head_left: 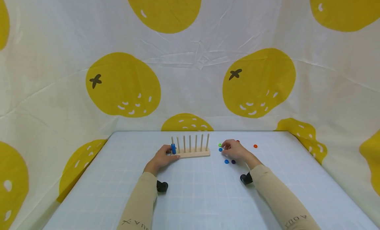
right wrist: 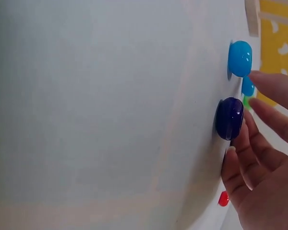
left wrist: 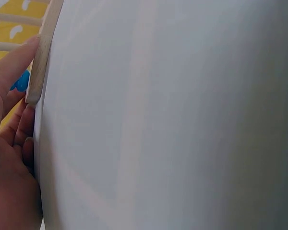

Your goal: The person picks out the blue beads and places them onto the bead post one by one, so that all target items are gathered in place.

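Note:
A wooden peg board (head_left: 194, 154) with a row of upright pegs stands near the back of the table. Blue beads (head_left: 173, 148) are stacked on its leftmost peg. My left hand (head_left: 161, 159) grips the board's left end, thumb along the front edge of the base (left wrist: 41, 67) and other fingers behind. To the right of the board, my right hand (head_left: 236, 150) reaches over loose beads, thumb and forefinger apart beside a blue bead (head_left: 220, 149). Closer to the right wrist camera lie a light blue bead (right wrist: 240, 58) and a dark purple bead (right wrist: 229, 119).
A green bead (head_left: 220, 145) lies just behind the blue one. One red bead (head_left: 237, 141) is partly hidden behind the right hand, and an orange-red bead (head_left: 255, 146) lies farther right. A white curtain with yellow fruit shapes (head_left: 190, 91) hangs behind the table.

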Demonstrator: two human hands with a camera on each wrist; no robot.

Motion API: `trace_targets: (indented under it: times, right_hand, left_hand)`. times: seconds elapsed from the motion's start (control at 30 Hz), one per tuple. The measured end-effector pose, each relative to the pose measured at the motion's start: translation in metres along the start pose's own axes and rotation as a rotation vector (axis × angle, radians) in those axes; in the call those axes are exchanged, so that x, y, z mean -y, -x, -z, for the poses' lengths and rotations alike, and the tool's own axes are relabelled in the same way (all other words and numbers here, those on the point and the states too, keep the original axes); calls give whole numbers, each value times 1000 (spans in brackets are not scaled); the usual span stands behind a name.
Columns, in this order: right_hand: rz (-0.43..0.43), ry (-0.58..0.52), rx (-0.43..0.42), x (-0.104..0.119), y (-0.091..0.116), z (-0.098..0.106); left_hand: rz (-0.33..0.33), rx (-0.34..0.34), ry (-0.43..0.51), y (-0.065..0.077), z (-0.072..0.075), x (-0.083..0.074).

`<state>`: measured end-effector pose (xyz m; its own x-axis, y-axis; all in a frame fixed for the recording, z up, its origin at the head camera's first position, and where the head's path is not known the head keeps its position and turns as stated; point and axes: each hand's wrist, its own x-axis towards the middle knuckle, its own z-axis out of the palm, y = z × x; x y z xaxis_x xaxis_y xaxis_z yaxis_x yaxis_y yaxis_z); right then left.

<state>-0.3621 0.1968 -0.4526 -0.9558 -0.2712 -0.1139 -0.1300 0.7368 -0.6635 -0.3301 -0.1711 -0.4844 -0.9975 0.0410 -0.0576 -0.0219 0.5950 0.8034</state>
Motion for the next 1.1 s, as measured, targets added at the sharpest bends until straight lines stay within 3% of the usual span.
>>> trace_targets:
  times: [0.3,0.87,1.1]
  right_hand:
    - [-9,20,28,8,-1,0]
    - [-4,70,-3,9,-6,-4]
    - [69,103,-18,10,-4,-4]
  left_hand:
    - [-10,-4,-3,0,1,-1]
    - [-17,-2,9,-1,1,2]
    - [-12,-1,7,-1,0,1]
